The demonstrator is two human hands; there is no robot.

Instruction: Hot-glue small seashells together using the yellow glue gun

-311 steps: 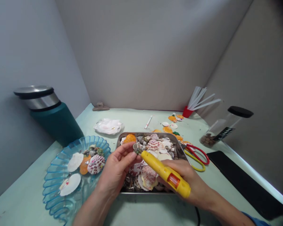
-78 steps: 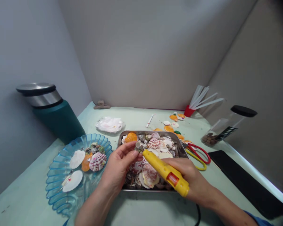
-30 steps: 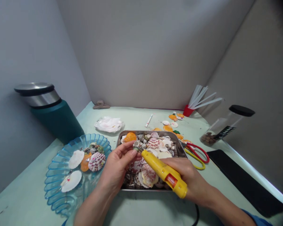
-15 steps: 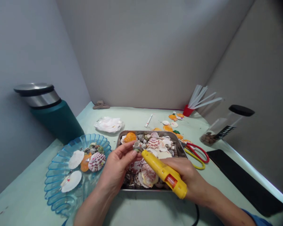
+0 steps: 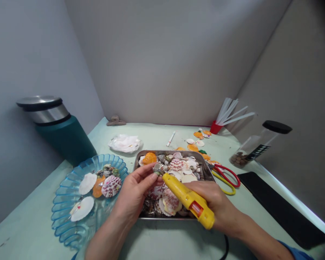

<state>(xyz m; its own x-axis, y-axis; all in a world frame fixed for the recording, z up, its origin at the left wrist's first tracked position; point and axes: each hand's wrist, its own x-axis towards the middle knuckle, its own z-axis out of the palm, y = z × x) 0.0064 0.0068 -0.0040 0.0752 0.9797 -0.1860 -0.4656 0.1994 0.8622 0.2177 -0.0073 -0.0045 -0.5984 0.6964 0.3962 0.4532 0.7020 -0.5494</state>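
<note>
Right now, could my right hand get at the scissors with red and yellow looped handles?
Probably not yet: your right hand is wrapped around a yellow plastic glue gun. Otherwise the way looks open, with the scissors nearby and nothing visible lying over them.

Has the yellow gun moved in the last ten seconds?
Yes, slightly: the rear of the yellow gun has shifted left relative to the scissors.
</note>
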